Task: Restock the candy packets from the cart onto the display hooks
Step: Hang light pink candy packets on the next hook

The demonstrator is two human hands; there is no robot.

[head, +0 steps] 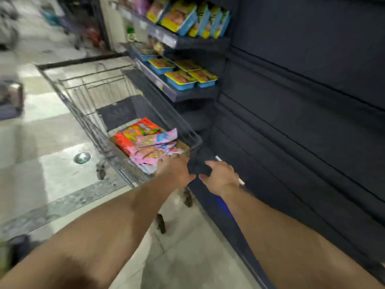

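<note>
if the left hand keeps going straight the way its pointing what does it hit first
Most likely the pink candy packets at the near end of the cart. The left hand points up and away over the cart's near rim; its fingertips look almost at them already, though depth is unclear.

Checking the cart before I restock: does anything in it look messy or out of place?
The candy packets lie in a loose, overlapping heap at the near end of the cart, pink ones fanned over orange ones, not stacked. The left hand reaches over the cart's near end by the pink packets. Nothing looks spilled or torn.
</note>
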